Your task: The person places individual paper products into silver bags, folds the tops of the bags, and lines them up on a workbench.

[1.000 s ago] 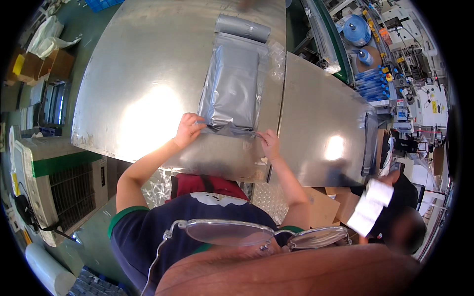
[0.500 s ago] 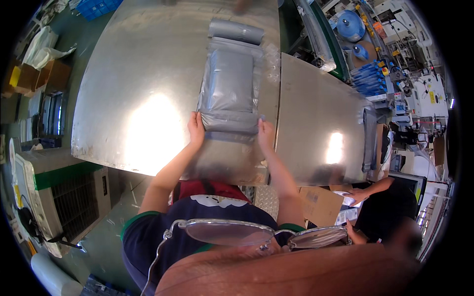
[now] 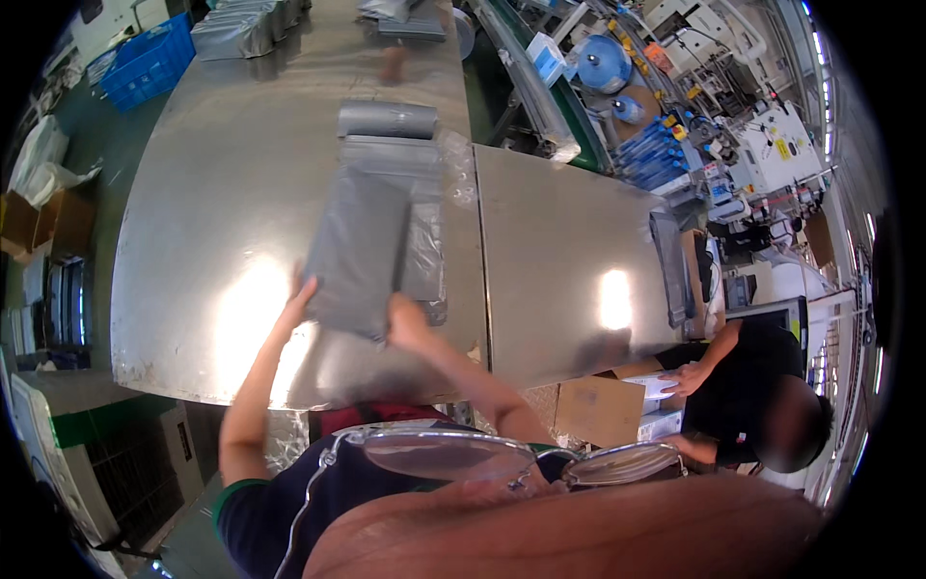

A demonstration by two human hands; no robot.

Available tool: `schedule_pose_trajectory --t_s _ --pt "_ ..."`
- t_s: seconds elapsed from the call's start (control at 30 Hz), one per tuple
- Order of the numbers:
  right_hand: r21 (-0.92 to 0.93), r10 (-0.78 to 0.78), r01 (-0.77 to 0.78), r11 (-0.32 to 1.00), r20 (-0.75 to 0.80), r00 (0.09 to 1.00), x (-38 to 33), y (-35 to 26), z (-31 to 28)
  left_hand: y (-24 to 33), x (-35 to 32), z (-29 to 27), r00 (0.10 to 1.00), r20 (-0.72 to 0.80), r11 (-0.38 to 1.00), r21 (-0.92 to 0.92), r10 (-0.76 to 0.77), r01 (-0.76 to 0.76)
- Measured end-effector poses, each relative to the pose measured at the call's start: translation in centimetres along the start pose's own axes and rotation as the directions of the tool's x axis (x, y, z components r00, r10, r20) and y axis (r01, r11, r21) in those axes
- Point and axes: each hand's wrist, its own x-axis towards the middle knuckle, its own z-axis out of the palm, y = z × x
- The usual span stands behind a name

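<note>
A grey plastic mailer bag with something flat inside (image 3: 357, 253) is between my two hands, tilted a little over the metal table (image 3: 193, 232). My left hand (image 3: 302, 294) grips its near left edge, and my right hand (image 3: 408, 323) grips the near right corner. Partly under it lies a stack of flat grey plastic bags (image 3: 424, 246), whose right side shows. Just beyond the stack is a rolled grey plastic bundle (image 3: 388, 120). Clear bubble wrap (image 3: 457, 166) lies along the right of the stack.
Grey packages (image 3: 236, 34) stand in a row at the far left, near a blue crate (image 3: 149, 63). More grey bags (image 3: 410, 24) lie at the far end. A conveyor (image 3: 540, 96) runs at right. A co-worker (image 3: 743, 386) handles a cardboard box (image 3: 598, 410) nearby.
The filled bag has been lifted off the stack and swung to the left, turned so its plain grey side shows. Both hands moved with it. My view has shifted too, showing more of the far table.
</note>
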Motion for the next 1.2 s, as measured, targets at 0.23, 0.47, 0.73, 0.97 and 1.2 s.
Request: schedule_pose_trajectory --t_s 0.23,0.47,0.73,0.97,1.2 --pt "0.202 -0.284 0.286 0.937 -0.041 0.958 -0.5 -4.3 4.2 7.4 -6.8 -16.6 0.941 0.083 0.163 0.976 0.327 -0.142" --pt "0.056 0.006 0.021 0.998 -0.445 0.896 -4.9 4.4 2.7 5.9 -1.2 -18.0 0.916 0.154 -0.225 0.972 0.372 -0.072" --pt "0.126 0.144 -0.091 0.988 -0.520 0.842 -9.5 7.4 2.0 8.6 6.9 -15.9 0.921 0.292 -0.392 0.903 0.258 -0.176" --pt "0.080 0.269 -0.297 0.951 -0.688 0.674 -9.0 15.3 -6.6 7.4 4.6 -11.7 0.817 -0.019 0.067 0.997 0.576 -0.024" --pt "0.135 0.385 -0.581 0.803 -0.861 0.332 -6.0 31.9 -22.6 -11.8 -3.8 -4.1 0.795 0.109 0.475 0.750 0.597 -0.460"
